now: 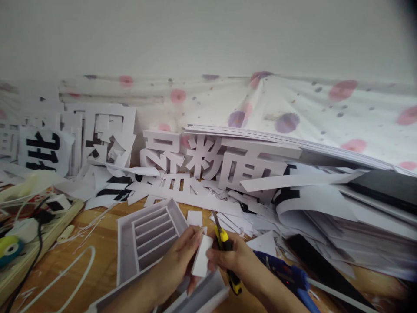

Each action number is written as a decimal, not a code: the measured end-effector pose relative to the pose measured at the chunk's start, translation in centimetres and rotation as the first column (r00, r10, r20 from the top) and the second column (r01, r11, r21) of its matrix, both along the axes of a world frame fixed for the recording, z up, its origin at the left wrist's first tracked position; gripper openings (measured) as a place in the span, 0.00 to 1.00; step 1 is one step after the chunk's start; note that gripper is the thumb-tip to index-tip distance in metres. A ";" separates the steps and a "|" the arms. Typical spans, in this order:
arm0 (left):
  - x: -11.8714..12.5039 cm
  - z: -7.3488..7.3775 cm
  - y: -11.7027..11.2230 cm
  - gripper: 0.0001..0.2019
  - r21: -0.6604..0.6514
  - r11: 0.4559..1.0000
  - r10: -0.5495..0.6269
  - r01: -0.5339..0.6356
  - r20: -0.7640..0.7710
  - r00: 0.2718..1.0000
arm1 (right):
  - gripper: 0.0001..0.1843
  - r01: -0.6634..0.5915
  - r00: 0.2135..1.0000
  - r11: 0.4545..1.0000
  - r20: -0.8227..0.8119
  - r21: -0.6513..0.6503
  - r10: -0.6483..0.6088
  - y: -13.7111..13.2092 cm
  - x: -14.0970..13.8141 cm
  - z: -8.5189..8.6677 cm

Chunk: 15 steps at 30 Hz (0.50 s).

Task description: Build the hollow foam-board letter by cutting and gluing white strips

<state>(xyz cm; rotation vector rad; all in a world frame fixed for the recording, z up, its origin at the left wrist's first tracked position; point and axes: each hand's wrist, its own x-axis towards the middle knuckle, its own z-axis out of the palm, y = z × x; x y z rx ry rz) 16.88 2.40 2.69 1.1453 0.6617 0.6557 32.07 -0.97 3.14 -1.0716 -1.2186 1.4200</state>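
My left hand (pixel 177 261) is closed around a small white foam-board piece (pixel 202 257), held upright over a white framed character shape (pixel 146 237) with several slats. My right hand (pixel 233 257) grips a yellow and black utility knife (pixel 224 250), its blade pointing up beside the small piece. Both hands meet near the bottom middle, above a wooden floor (pixel 94 256).
White cut-out characters (pixel 215 163) and paper scraps lie piled behind. A blue glue gun (pixel 289 276) lies right of my hands. A stack of white sheets (pixel 325 150) leans at the right. Cables and a power strip (pixel 32 217) lie at the left. A spotted cloth (pixel 293 104) covers the back.
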 end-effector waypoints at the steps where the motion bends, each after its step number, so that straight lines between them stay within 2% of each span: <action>1: 0.0 0.0 0.0 0.21 -0.007 1.000 -0.016 0.016 -0.007 1.000 | 0.16 -0.031 0.999 0.999 -0.014 0.011 0.031 0.0 -0.2 0.0; 3: 0.0 0.1 0.1 0.22 -0.023 0.999 -0.038 0.038 -0.009 0.999 | 0.16 -0.051 0.998 0.998 -0.038 0.039 0.053 0.0 -0.6 -0.1; 5: 0.0 0.1 0.2 0.22 -0.035 0.999 -0.030 0.030 -0.015 0.999 | 0.14 -0.010 1.000 0.998 0.006 0.067 0.010 0.0 -0.9 -0.4; 9: 0.1 0.2 0.3 0.24 -0.022 0.999 0.044 -0.046 -0.077 0.996 | 0.13 0.140 0.945 0.964 0.261 0.224 -0.198 -0.1 -1.1 -0.9; 12: 0.2 0.0 0.4 0.27 0.038 0.992 0.127 -0.124 -0.100 0.987 | 0.14 0.156 0.826 0.927 0.469 0.340 -0.311 -0.5 -0.9 -0.5; 15: 0.2 -0.5 0.5 0.30 0.084 0.970 0.235 -0.228 -0.094 0.967 | 0.11 0.082 0.638 0.918 0.688 0.387 -0.347 -1.0 -0.7 0.0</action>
